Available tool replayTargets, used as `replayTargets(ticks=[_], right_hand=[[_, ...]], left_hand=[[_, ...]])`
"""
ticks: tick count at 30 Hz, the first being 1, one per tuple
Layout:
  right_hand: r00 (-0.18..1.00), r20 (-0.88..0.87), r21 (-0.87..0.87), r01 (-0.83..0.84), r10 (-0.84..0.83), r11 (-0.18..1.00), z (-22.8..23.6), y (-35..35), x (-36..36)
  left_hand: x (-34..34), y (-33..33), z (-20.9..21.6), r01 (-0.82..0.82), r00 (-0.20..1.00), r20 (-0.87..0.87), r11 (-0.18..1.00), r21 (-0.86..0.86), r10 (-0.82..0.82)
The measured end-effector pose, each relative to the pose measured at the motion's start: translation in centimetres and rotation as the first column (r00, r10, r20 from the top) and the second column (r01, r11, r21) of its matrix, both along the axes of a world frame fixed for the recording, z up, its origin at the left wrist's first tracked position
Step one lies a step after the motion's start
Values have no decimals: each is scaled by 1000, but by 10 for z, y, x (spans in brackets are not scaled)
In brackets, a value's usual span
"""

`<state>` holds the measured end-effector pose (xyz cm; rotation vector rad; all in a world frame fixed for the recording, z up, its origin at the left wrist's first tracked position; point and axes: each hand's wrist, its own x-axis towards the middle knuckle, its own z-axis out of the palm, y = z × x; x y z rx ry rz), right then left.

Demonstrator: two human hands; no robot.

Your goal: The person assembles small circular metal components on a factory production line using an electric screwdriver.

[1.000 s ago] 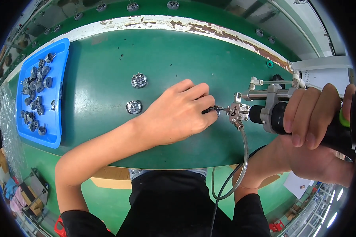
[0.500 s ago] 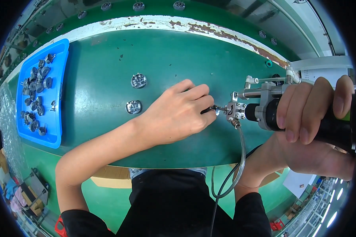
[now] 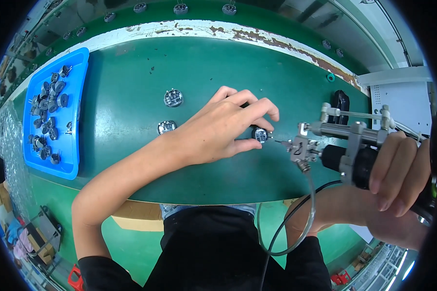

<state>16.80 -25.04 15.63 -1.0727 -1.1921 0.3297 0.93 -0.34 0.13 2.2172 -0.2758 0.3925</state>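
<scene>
My left hand (image 3: 233,121) reaches across the green bench with its thumb and fingers around a small round dark part with a circuit face (image 3: 260,135), steadying it by the rim. In my right hand (image 3: 398,169) is a black power screwdriver (image 3: 359,162) with a metal feeder head, a clear hose and a cable. Its tip points left and sits just right of the part, apart from it. Left of my left hand lie two similar round parts, one farther back (image 3: 173,98) and one nearer (image 3: 166,127), partly beside my wrist.
A blue tray (image 3: 76,145) with many small grey round pieces stands at the left. Dark specks, perhaps screws, lie on the bench (image 3: 116,111). A green ring (image 3: 330,77) and a black object (image 3: 341,104) are at the back right. Beyond the chipped white ledge (image 3: 218,30) stand more round parts.
The screwdriver has drawn back to the right and slightly down, away from the part. My left fingers have loosened and spread, so the part now shows.
</scene>
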Motion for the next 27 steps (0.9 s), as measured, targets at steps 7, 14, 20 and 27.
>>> replayTargets(ticks=[7,14,20,27], right_hand=[[995,69,-37,-66,69,997,-17,49,-16],[978,138,-85,-146,157,986,-18,60,-4],[952,205,-122,-204,226,971,-25,64,-4],[964,124,-113,-222,235,969,-29,57,-2]], left_hand=[[2,0,1,42,998,-54,999,11,-42],[2,-1,-2,15,999,-40,1000,22,-14],[2,-1,-3,12,999,-37,1000,21,-11],[2,-2,-4,3,1000,-17,1000,30,-3]])
